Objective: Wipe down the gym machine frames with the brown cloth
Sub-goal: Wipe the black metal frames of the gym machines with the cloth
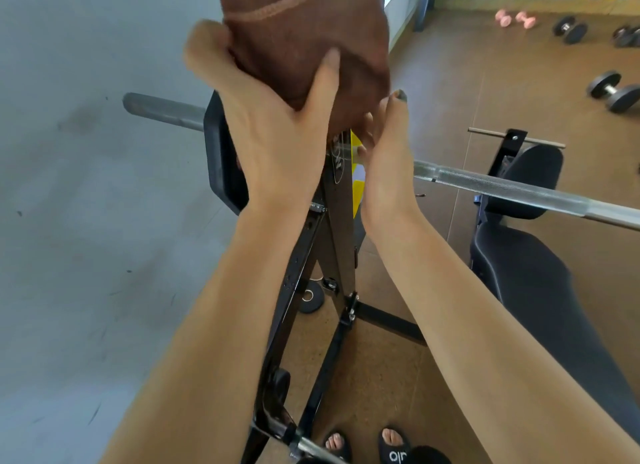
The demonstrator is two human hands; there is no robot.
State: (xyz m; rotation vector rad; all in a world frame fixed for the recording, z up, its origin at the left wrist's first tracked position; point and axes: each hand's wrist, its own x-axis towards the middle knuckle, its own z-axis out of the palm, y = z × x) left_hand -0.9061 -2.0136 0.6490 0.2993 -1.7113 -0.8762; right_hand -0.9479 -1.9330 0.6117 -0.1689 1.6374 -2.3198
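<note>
The brown cloth (304, 37) is bunched at twelve o'clock, over the top of the black frame upright (337, 228). The left hand (273, 117) grips it, thumb and fingers curled into the fabric. The right hand (384, 145) reaches up just beside it at one o'clock, fingers under the cloth's lower edge; whether they pinch it I cannot tell. The barbell (519, 186) runs from nine to three o'clock behind the wrists, with the black bench (536, 283) at four o'clock.
</note>
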